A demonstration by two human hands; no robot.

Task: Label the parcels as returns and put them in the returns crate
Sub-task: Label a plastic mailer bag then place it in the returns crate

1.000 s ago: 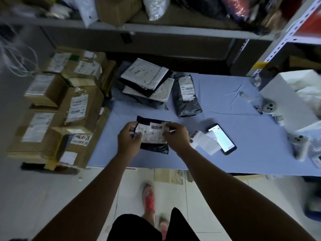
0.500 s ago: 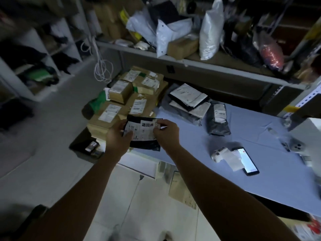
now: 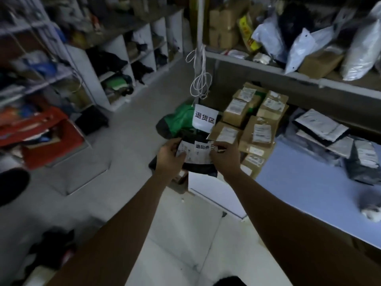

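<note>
A black parcel bag (image 3: 203, 169) with a white shipping label and a white returns sticker (image 3: 202, 146) hangs in the air off the table's left end. My left hand (image 3: 169, 156) grips its left edge and my right hand (image 3: 225, 158) pinches its right edge. Just beyond the parcel, on the floor, sits a dark container (image 3: 165, 129) holding a green bag (image 3: 181, 119), with a white sign (image 3: 205, 118) on it; the parcel covers most of it. More grey and black parcels (image 3: 321, 131) lie on the blue table (image 3: 309, 195).
Stacked cardboard boxes (image 3: 253, 124) stand between the container and the table. A white cable (image 3: 201, 83) hangs from a post above. Shelving (image 3: 127, 58) lines the left wall, with a red box (image 3: 49, 139) on the floor in front of it. Bags fill the shelf (image 3: 309, 77) above the table.
Both hands lifted the labelled parcel off the table and carried it left, toward the container with the white sign. The view swung left with it.
</note>
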